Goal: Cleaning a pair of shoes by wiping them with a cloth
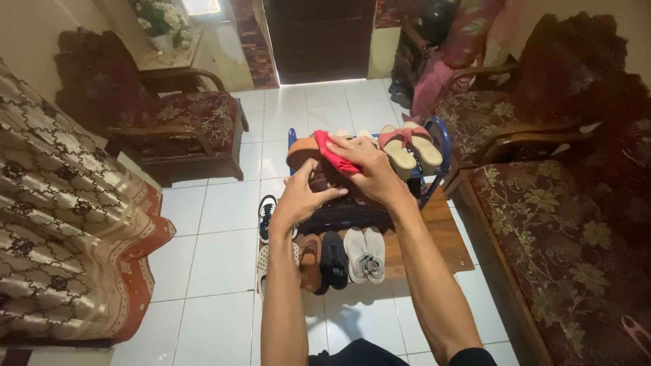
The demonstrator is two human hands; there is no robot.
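My right hand [366, 169] presses a red cloth [334, 154] against a brown shoe [302, 150] held above a blue shoe rack [439, 133]. My left hand [298, 198] sits just under the shoe, fingers spread and touching its underside. A pair of pink-strapped sandals [409, 144] lies on the rack's top tier, right of my hands.
On the floor below the rack stand grey slip-ons [364, 253], a black shoe [333, 260], a brown shoe [310, 261] and a black-and-white sneaker [266, 215]. Wooden armchairs with dark floral cushions flank the white tiled floor. A patterned drape [61, 224] hangs at left.
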